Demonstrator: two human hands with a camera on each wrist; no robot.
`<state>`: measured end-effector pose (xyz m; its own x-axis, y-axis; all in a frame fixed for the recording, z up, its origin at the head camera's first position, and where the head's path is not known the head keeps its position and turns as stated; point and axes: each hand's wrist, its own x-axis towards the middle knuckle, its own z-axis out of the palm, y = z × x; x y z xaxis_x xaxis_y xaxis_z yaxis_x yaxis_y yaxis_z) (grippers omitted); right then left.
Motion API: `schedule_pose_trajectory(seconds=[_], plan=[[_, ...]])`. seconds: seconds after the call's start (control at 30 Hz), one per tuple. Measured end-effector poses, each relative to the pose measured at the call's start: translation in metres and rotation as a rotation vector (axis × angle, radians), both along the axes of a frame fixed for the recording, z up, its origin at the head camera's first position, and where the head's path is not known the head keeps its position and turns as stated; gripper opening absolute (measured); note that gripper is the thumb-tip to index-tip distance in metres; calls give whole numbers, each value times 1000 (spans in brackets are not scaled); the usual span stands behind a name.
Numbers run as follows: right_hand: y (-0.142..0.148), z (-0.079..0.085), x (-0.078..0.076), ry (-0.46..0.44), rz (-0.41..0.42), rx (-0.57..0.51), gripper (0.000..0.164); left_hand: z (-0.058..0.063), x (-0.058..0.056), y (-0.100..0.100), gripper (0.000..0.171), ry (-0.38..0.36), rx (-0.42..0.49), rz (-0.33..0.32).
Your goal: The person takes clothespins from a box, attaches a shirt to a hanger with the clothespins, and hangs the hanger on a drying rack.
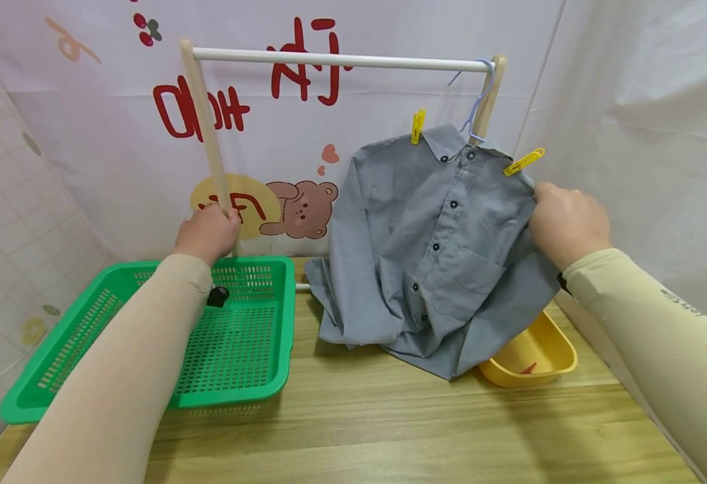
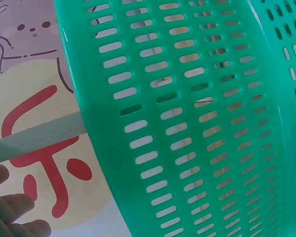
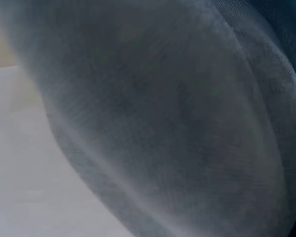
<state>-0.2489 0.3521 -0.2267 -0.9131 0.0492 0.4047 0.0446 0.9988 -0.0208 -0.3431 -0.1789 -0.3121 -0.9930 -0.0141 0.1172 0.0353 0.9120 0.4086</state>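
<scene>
A grey button-up shirt (image 1: 450, 222) hangs tilted on a light blue hanger (image 1: 479, 101), whose hook is over the rack's white rod (image 1: 341, 60). Yellow clothespins (image 1: 417, 126) sit on both of its shoulders. My right hand (image 1: 571, 222) grips the shirt at the shoulder and upper sleeve on the right. Grey cloth fills the right wrist view and hides that hand. On the left, my left hand (image 1: 208, 232) holds the rack's wooden post (image 1: 208, 128). Its fingertips (image 2: 14, 207) show beside the post in the left wrist view.
A green perforated basket (image 1: 287, 323) stands on the wooden table (image 1: 353, 430) below my left arm. Partly under the shirt is a yellow tray (image 1: 562, 363) with a small red item inside. A printed white backdrop (image 1: 384, 27) rises behind the rack.
</scene>
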Motion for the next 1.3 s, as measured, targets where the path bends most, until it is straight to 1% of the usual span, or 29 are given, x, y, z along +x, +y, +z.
schedule_pose_trajectory(seconds=[0.27, 0.7, 1.03, 1.3], plan=[[-1, 0, 0, -26, -11, -14, 20, 1, 1, 0, 55, -1, -6, 4], [1, -3, -2, -28, -14, -21, 20, 0, -1, -1, 55, -9, 6, 2], [1, -5, -3, -34, -24, -29, 20, 1, -1, 0, 59, -8, -7, 5], [1, -6, -2, -19, -15, -30, 20, 1, 0, 0, 61, -13, -4, 4]])
